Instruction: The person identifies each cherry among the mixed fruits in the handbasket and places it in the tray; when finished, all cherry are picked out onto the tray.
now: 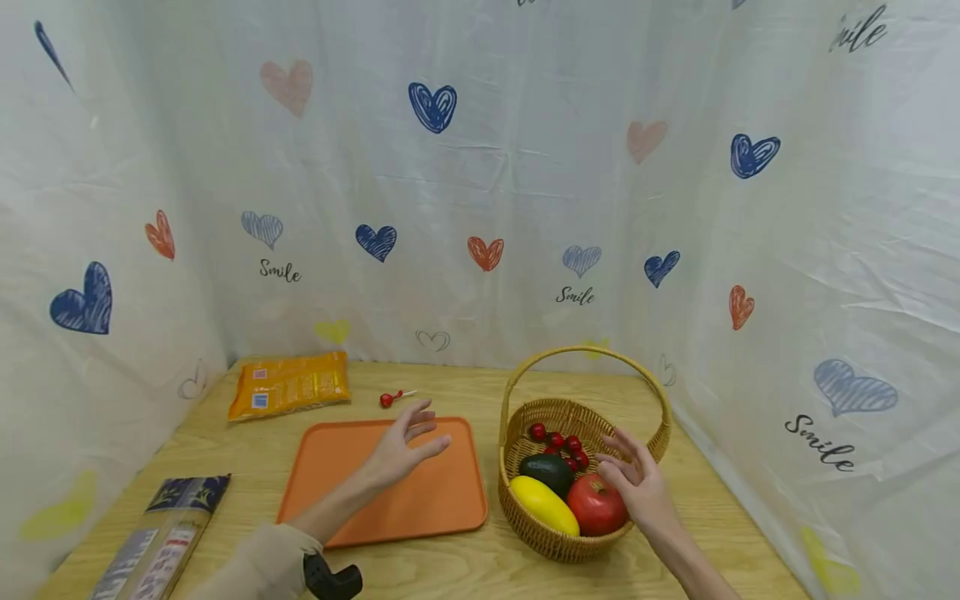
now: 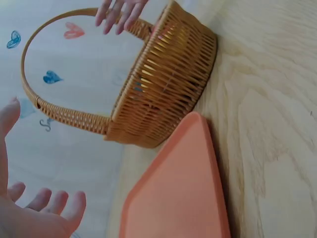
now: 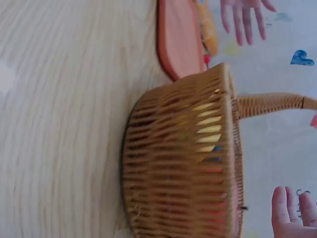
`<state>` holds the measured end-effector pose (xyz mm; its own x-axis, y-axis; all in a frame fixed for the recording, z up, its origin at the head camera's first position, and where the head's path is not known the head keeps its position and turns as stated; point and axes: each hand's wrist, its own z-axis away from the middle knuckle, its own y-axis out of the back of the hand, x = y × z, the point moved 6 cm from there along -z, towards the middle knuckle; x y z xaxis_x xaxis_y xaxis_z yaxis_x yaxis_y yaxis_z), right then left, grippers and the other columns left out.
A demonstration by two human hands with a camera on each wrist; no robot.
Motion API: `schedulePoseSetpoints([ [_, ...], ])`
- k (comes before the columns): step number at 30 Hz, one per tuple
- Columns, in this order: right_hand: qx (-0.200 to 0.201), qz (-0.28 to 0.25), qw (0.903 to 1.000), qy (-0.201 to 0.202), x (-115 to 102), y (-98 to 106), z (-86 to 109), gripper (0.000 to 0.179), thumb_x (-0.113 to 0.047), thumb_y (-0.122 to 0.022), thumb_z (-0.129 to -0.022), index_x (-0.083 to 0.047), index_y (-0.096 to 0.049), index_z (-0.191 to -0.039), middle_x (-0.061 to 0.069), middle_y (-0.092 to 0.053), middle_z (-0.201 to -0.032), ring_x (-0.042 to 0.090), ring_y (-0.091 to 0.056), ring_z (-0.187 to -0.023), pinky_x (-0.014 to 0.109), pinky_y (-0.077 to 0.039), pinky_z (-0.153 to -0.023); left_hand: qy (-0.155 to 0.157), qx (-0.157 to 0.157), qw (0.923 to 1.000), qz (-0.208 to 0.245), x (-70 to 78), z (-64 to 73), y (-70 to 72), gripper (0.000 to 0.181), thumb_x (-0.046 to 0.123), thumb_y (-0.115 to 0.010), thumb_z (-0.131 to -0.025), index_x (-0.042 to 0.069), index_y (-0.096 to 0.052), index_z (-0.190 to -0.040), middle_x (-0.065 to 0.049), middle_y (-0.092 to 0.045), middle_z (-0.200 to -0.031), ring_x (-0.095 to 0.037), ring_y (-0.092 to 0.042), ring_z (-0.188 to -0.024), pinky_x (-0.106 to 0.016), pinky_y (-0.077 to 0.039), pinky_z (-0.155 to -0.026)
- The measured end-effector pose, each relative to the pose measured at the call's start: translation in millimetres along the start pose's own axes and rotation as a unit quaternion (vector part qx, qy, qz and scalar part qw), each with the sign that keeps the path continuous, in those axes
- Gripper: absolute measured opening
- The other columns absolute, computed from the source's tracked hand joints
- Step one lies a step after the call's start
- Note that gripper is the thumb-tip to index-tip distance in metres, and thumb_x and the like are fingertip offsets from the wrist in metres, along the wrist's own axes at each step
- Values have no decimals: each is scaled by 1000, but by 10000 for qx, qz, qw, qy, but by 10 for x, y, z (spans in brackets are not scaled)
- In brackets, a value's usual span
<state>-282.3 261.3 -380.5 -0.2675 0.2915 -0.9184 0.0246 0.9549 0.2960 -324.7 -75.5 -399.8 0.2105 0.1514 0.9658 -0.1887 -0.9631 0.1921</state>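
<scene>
My left hand (image 1: 401,450) hovers over the orange tray (image 1: 442,500), fingers extended and nothing in it. My right hand (image 1: 641,483) is above the right side of a wicker basket (image 1: 551,542), its fingers loosely spread and holding nothing. Inside the basket lie a yellow mango-shaped fruit (image 1: 543,504), a dark green avocado (image 1: 546,473), a red pomegranate (image 1: 592,507) and several dark red cherries (image 1: 556,440). In the head view the right fingers overlap the pomegranate's upper edge; whether they touch it I cannot tell. The basket's handle (image 2: 69,114) stands upright.
Behind the tray lies a small red ball-shaped item (image 1: 386,400) with a thin pale stem. An orange packet (image 1: 291,385) rests at the back left. A long clear-and-blue bag (image 1: 165,537) lies at the front left. A heart-printed curtain (image 1: 495,183) surrounds the wooden table.
</scene>
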Motion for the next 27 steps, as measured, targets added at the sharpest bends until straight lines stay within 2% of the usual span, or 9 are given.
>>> schedulePoseSetpoints([
  [3,216,-45,9998,35,39,96,45,58,-9,-60,-93,-3,-30,-143,-3,-47,-128,0,-55,-105,27,-52,-80,-161,-73,9997,183,35,-6,-40,73,25,-70,-87,12,-29,-147,-16,-38,-142,-33,-38,-130,-47,-42,-97],
  [6,366,152,9987,307,34,198,74,52,-9,-61,-93,-3,-37,-139,-11,-52,-122,1,-55,-103,23,-51,-79,-358,-157,9989,268,92,-7,-91,70,21,-70,-87,10,-33,-145,-17,-40,-140,-34,-40,-128,-44,-42,-98],
  [9,832,167,9954,455,13,356,113,42,-7,-61,-93,3,-46,-131,-9,-60,-112,4,-59,-98,20,-51,-77,-516,-295,9976,350,173,-20,-186,67,19,-70,-87,9,-35,-143,-16,-44,-136,-33,-43,-125,-41,-44,-96],
  [13,1878,124,9821,59,31,635,123,32,-11,-62,-92,7,-53,-116,-2,-62,-97,5,-61,-86,17,-50,-72,-639,-589,9952,449,307,-85,-399,64,19,-69,-88,11,-37,-143,-13,-47,-132,-31,-46,-122,-41,-44,-96],
  [15,2086,335,9771,-245,61,739,81,39,-20,-61,-94,1,-49,-125,0,-57,-107,7,-57,-94,17,-48,-75,-719,-734,9936,464,372,-135,-530,63,22,-69,-88,11,-37,-143,-12,-48,-131,-29,-47,-121,-43,-43,-96],
  [18,1563,610,9853,-320,88,769,-70,58,-30,-53,-98,-12,-28,-147,9,-40,-135,22,-44,-121,33,-43,-94,-840,-948,9906,509,454,-213,-721,63,24,-67,-89,10,-37,-143,-12,-49,-129,-27,-48,-121,-43,-42,-98],
  [21,770,627,9950,-56,111,707,-217,61,-31,-43,-102,-15,-13,-153,15,-25,-149,35,-32,-133,47,-38,-100,-915,-1073,9883,577,505,-267,-875,62,24,-67,-90,9,-37,-142,-11,-51,-128,-29,-48,-121,-41,-42,-98],
  [23,674,582,9960,111,132,696,-271,54,-26,-42,-102,-9,-22,-150,19,-32,-144,32,-40,-129,40,-43,-97,-931,-1123,9876,587,527,-289,-958,61,22,-66,-90,10,-37,-142,-12,-51,-127,-30,-48,-121,-40,-42,-98],
  [27,970,554,9935,204,186,754,-267,42,-21,-43,-102,-2,-37,-139,18,-45,-129,8,-54,-111,17,-47,-83,-867,-1206,9874,540,551,-352,-1118,60,23,-67,-90,11,-39,-141,-10,-53,-126,-30,-49,-120,-38,-43,-97],
])
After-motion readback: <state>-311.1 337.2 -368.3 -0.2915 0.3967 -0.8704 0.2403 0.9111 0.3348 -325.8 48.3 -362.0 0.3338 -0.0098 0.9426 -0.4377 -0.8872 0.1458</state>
